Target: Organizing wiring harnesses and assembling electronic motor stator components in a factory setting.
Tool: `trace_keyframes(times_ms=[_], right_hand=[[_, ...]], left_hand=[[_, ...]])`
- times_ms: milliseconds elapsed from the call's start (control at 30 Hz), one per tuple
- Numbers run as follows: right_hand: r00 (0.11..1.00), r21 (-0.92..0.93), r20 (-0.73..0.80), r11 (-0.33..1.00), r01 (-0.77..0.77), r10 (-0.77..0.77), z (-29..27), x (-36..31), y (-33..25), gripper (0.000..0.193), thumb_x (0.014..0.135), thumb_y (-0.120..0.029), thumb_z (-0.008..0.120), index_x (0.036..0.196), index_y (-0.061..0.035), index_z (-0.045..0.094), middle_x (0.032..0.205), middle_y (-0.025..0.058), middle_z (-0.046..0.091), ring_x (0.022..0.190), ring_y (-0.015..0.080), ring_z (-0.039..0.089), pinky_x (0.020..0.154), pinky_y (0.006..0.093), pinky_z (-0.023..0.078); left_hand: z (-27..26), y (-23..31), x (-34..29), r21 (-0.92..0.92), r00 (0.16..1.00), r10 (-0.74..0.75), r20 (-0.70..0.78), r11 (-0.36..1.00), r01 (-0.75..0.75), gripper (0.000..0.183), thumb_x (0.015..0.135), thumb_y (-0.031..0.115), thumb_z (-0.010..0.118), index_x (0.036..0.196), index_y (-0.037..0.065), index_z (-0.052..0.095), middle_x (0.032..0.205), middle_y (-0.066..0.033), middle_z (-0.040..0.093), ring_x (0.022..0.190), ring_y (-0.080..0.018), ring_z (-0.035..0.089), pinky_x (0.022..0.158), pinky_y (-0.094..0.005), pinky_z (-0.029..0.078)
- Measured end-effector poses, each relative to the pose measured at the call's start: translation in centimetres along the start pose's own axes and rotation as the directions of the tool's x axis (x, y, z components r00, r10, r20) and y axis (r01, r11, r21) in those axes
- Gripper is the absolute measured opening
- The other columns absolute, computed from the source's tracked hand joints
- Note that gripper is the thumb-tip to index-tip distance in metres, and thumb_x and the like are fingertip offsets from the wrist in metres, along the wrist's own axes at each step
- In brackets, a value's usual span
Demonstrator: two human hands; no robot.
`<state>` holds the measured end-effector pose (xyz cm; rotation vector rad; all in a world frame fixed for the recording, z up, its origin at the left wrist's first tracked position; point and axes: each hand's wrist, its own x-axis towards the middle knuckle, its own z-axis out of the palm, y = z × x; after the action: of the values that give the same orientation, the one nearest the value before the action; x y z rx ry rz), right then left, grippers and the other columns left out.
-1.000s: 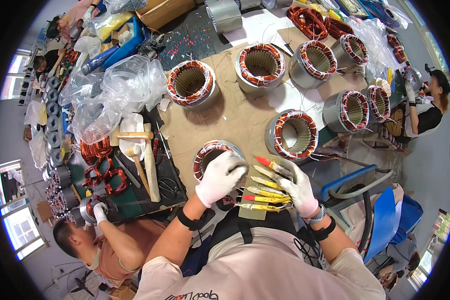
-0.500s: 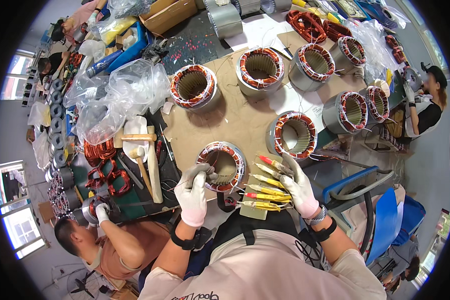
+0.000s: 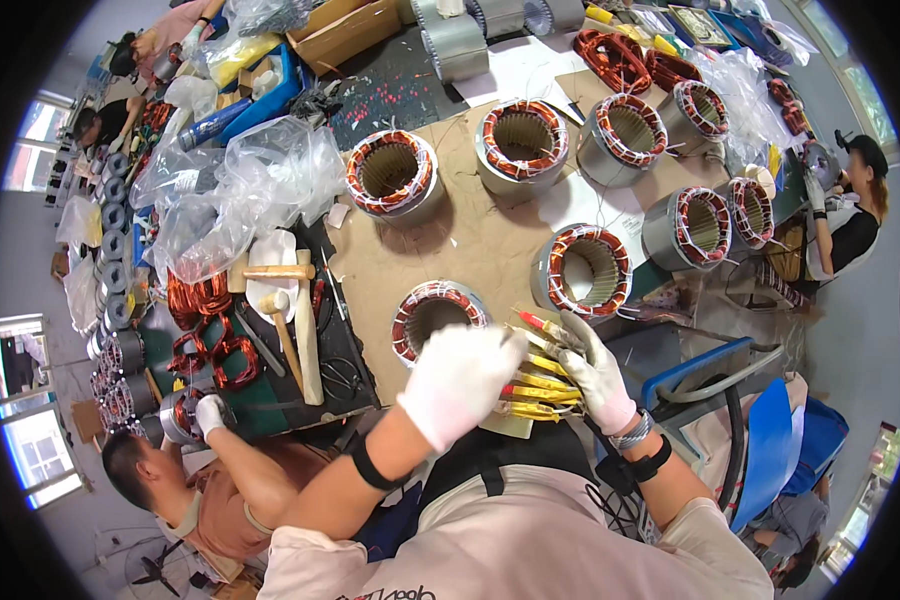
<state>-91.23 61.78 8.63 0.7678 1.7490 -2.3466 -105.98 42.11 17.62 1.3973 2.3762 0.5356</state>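
My gloved right hand (image 3: 598, 372) fans a bundle of yellow sleeved wires (image 3: 532, 385), my left hand (image 3: 460, 383) curls loosely over them beside the wound stator (image 3: 435, 318), leads apparently unfinished.

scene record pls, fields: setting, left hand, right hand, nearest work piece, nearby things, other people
setting: cardboard-covered workbench with several copper-wound stators
left hand: left hand, white glove, at the bundle's near end
right hand: right hand, white glove, grip on a bundle of yellow sleeved leads with red tips
nearest work piece: stator, just beyond the hands
nearby things: wooden mallets, clear plastic bags
other people: one seated at left with a gloved hand on the bench; one at right edge
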Motion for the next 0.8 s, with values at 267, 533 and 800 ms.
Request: trace_keyframes(times_ms=[267, 533, 800], right_hand=[[0.976, 0.122, 0.178, 0.981, -0.149, 0.127, -0.9, 0.3, 0.3, 0.099, 0.083, -0.025, 0.084, 0.161, 0.0029, 0.031, 0.161, 0.0192, 0.043, 0.150, 0.0282, 0.042, 0.124, 0.0396, 0.033], [0.962, 0.248, 0.236, 0.948, -0.200, 0.141, -0.1, -0.1, -0.8, 0.113, 0.073, -0.014, 0.091, 0.163, 0.0014, 0.025, 0.164, 0.0187, 0.037, 0.153, 0.0300, 0.037, 0.127, 0.0427, 0.029], [0.977, 0.187, 0.201, 0.976, -0.111, 0.073, -0.6, -0.1, 0.4, 0.103, 0.077, -0.008, 0.086, 0.162, 0.0034, 0.028, 0.162, 0.0184, 0.040, 0.152, 0.0286, 0.039, 0.127, 0.0416, 0.030]], left_hand=[[3.9, -3.1, -4.8, -0.863, 0.915, -0.402, 0.037, 0.449, 0.233, 0.022, 0.094, 0.012, 0.069, 0.110, -0.003, 0.074, 0.098, -0.0076, 0.076, 0.090, -0.0118, 0.070, 0.084, -0.0289, 0.056], [6.3, -6.2, -1.6, -0.783, 0.898, -0.433, -0.077, 0.584, 0.214, 0.018, 0.089, 0.005, 0.072, 0.105, -0.003, 0.074, 0.091, -0.0043, 0.075, 0.082, -0.0102, 0.066, 0.080, -0.0280, 0.055], [6.0, -5.0, -0.8, -0.756, 0.909, -0.408, -0.084, 0.621, 0.209, 0.021, 0.091, 0.014, 0.071, 0.106, 0.000, 0.074, 0.093, -0.0126, 0.074, 0.080, -0.0198, 0.069, 0.078, -0.0317, 0.055]])
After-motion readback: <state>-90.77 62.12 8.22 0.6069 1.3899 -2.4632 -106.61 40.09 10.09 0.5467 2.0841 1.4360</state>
